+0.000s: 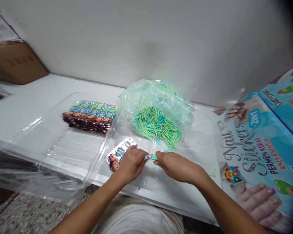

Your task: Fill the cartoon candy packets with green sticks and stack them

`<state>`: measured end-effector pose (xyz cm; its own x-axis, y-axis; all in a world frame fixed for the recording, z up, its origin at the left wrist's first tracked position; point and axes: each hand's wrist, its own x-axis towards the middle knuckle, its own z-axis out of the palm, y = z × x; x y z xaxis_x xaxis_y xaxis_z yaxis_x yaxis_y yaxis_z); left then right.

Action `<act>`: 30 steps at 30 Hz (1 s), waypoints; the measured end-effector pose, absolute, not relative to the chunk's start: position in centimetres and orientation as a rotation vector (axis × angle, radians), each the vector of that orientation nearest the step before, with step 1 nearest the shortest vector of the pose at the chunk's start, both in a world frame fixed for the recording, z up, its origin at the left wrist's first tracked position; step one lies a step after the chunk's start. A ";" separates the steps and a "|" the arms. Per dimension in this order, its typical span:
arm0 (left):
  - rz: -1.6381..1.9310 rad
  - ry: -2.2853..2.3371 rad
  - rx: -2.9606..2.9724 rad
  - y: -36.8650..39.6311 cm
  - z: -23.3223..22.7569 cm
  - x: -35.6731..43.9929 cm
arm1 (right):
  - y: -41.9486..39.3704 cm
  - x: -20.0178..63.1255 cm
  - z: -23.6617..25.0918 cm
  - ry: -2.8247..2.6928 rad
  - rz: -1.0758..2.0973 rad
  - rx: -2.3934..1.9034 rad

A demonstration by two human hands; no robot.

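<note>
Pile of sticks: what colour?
Pile of sticks: mostly green, some blue, a few reddish. Head view.

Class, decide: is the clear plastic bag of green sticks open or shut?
Open: the clear plastic bag gapes at the front, where green sticks lie uncovered, some strewn forward.

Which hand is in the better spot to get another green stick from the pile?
Probably the right hand: it's just below the pile of green sticks. The left hand is farther left, by the printed packets. Both are pinching a small piece now.
</note>
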<state>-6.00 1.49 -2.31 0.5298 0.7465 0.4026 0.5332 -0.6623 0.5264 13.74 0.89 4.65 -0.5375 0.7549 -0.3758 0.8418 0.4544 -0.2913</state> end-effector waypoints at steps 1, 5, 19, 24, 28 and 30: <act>0.828 1.067 2.469 1.4 -2.3 -5.9 | 0.9 13.5 4.6 2.493 -0.635 1.410; 0.653 1.083 2.547 1.0 -2.1 -5.3 | 0.7 12.9 3.9 2.501 -0.580 1.480; 0.513 1.013 1.996 0.0 -0.1 -5.0 | 0.1 11.9 5.5 2.624 -0.517 1.389; 0.584 0.963 1.761 0.0 -1.0 -4.1 | -0.1 10.7 4.5 2.715 -0.263 1.585; 0.737 0.875 1.741 0.2 -1.5 -3.2 | -0.5 9.8 4.5 2.986 -0.571 1.507; 0.822 0.853 1.671 0.2 -1.0 -2.9 | -0.6 10.0 4.9 3.133 -0.843 1.486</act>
<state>-2.93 0.23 -1.04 0.5114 0.8525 0.1080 0.1397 -0.2065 0.9684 10.02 -0.60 4.95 -0.5790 0.7962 0.1754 0.6005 0.5620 -0.5688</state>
